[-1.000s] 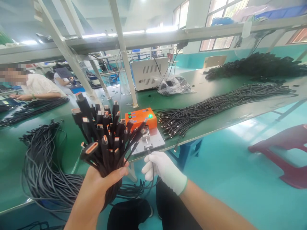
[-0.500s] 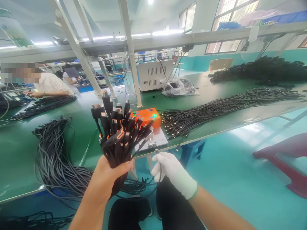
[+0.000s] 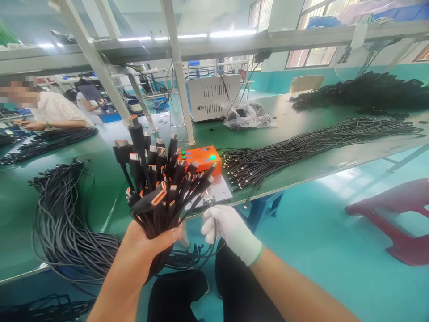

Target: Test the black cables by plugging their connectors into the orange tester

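Note:
My bare left hand is wrapped round a thick bundle of black cables, their metal and orange-tipped plugs fanned upward. My right hand, in a white glove, pinches a single black cable just below the table's front edge. Its plug end reaches up to the grey fixture plate in front of the orange tester box, whose green lamp is lit.
A green worktable carries a long row of black cables on the right and a tangled heap on the left. A white metal box stands behind. Another person works at far left. A dark red stool stands at right.
The view has swayed a little. Both hands keep their hold; the gloved right hand stays just under the fixture plate with its cable.

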{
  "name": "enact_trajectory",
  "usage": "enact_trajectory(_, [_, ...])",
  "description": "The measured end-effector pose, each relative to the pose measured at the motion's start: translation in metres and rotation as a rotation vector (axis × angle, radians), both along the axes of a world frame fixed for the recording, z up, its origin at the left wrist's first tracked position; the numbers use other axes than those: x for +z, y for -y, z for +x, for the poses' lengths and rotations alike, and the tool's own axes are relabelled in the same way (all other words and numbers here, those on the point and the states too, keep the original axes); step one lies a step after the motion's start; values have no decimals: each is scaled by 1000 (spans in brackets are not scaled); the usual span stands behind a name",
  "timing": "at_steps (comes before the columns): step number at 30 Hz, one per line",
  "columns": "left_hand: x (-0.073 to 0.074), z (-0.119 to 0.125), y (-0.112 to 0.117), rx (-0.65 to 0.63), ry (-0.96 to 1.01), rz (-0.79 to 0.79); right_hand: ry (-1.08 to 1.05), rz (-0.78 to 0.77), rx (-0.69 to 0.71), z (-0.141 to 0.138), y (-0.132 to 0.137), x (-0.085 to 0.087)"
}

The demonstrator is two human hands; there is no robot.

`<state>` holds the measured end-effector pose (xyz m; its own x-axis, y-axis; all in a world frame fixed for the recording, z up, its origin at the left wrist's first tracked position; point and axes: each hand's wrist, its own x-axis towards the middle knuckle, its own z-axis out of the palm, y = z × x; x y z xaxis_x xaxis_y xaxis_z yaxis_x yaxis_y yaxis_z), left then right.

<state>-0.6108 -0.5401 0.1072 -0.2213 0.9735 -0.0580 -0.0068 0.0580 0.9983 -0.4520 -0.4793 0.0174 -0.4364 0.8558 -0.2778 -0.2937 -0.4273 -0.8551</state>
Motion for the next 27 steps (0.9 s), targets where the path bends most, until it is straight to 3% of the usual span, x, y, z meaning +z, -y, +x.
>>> enact_trajectory(18, [5,3,-3,26,-4,-5,-7,-8,-69,-7,-6,1])
enact_trajectory(27, [1,-4,0,29,-49,-43,-36,-28,-53,-7,-8,-1])
